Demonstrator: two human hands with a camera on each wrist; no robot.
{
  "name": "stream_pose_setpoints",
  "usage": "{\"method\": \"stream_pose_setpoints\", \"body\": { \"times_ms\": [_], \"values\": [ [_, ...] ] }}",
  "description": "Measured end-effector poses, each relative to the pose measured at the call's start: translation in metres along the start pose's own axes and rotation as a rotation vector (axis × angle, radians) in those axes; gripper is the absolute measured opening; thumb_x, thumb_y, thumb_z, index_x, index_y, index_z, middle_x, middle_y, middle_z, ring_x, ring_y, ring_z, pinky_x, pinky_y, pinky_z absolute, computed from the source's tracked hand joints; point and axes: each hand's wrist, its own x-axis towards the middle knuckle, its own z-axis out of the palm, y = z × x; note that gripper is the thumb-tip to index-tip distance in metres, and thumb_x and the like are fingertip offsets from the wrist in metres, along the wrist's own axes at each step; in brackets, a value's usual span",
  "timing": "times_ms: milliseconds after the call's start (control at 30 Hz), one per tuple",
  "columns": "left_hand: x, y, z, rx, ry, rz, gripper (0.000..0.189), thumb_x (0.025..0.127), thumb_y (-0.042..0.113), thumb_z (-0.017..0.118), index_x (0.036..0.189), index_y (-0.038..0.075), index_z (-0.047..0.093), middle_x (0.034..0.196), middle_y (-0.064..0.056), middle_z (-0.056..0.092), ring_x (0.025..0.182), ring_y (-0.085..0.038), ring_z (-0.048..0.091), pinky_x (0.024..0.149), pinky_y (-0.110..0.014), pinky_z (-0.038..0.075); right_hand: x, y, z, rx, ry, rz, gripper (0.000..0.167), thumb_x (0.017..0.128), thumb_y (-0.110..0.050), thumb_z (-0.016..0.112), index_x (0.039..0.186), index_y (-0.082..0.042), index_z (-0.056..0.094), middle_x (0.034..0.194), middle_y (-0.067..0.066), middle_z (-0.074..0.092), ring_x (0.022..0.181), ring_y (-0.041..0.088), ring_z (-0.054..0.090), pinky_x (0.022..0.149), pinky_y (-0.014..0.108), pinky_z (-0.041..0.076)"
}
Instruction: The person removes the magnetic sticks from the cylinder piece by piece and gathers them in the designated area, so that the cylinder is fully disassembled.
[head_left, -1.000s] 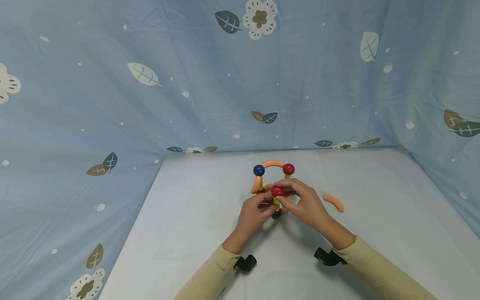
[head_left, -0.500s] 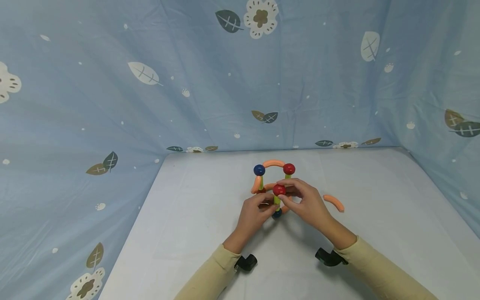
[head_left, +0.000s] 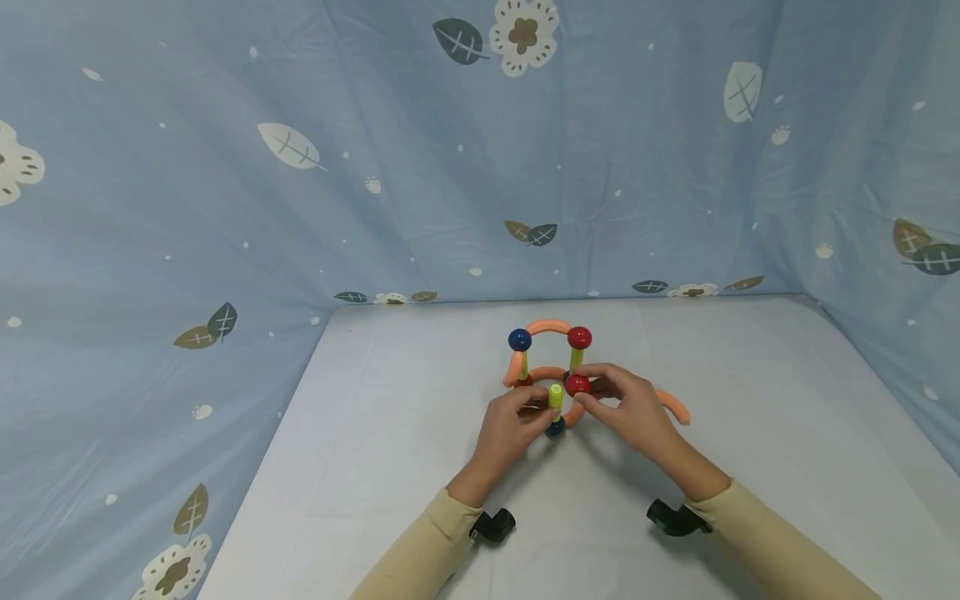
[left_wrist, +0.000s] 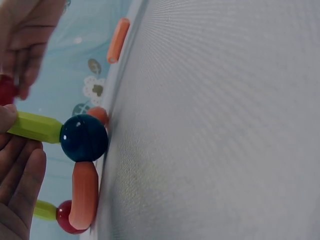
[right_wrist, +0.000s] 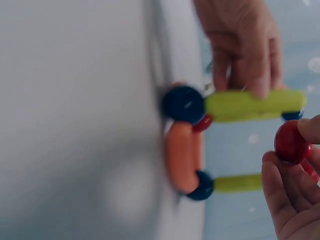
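Observation:
My left hand (head_left: 510, 427) pinches an upright yellow-green rod (head_left: 556, 398) between thumb and fingers. The rod's lower end sits on a dark blue ball (left_wrist: 84, 139), and its top end is bare. In my right hand (head_left: 628, 412) a red ball (right_wrist: 290, 142) is held by the fingertips, just right of the rod and apart from it. Behind the hands stands the rest of the toy frame: a blue ball (head_left: 520, 339) and another red ball (head_left: 580, 337) on green rods, joined across the top by an orange curved rod (head_left: 548, 326). More curved orange rods link the base balls.
A loose curved orange rod (head_left: 673, 407) lies on the white table (head_left: 405, 467), partly behind my right hand. A blue patterned curtain (head_left: 420, 167) hangs at the table's back and sides. Each wrist carries a black camera mount (head_left: 493, 526).
The red ball has come off the top of the near green rod and moved right with my right hand. My left hand stays in place, holding the rod.

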Motion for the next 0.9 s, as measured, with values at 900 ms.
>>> {"method": "stream_pose_setpoints", "body": {
  "times_ms": [900],
  "values": [
    [0.001, -0.001, -0.001, 0.020, -0.005, 0.006, 0.020, 0.091, 0.010, 0.077, 0.110, 0.005, 0.072, 0.104, -0.007, 0.074, 0.099, -0.018, 0.072, 0.083, -0.020, 0.058, 0.056, 0.091, -0.029, -0.243, -0.062, 0.280, 0.036, 0.097, -0.017, 0.070, 0.131, -0.004, 0.063, 0.123, 0.017, 0.066, 0.107, 0.034, 0.063, 0.090, 0.050, 0.055]
  ]
}}
